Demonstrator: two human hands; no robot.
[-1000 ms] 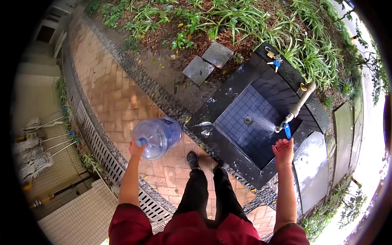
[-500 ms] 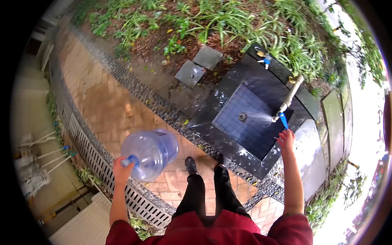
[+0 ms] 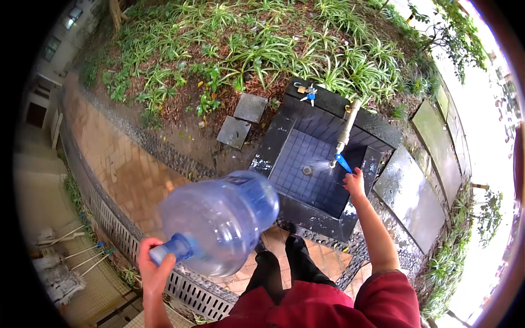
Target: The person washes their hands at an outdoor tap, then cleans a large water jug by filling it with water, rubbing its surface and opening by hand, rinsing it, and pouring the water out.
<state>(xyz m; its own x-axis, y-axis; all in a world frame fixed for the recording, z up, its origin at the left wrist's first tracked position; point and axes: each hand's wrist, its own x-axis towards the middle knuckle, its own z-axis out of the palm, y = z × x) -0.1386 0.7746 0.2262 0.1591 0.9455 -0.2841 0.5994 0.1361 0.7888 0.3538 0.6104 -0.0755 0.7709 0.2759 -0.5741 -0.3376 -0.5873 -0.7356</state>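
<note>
Left hand (image 3: 155, 268), at 7 to 8 o'clock from the middle of the view, was closed around the neck of a large clear water bottle (image 3: 213, 224), thumb on the near side. The bottle lay tilted at 7 o'clock, neck toward 8 o'clock and base toward 2 o'clock. Whether its base touched the sink (image 3: 276, 139) could not be told, nor whether the neck was capped.

Right hand (image 3: 355, 184), at 3 o'clock, had its fingers at the end of a blue lever (image 3: 343, 163). Whether they pinched it or only lay beside it could not be determined.

The tap (image 3: 348, 128) stood at 2 o'clock and was open: a spray of water (image 3: 320, 165) fell into the tiled basin near the drain (image 3: 307, 170). A bunch of keys (image 3: 310, 96) rested on the sink's back ledge at 1 o'clock.

Progress, as judged: early. Water was running and the bottle was in hand; these 2 points were met. Outstanding: the bottle's neck pointed away from the spray, well apart from it, and the tap was not shut off. No water level was discernible inside the bottle.
</note>
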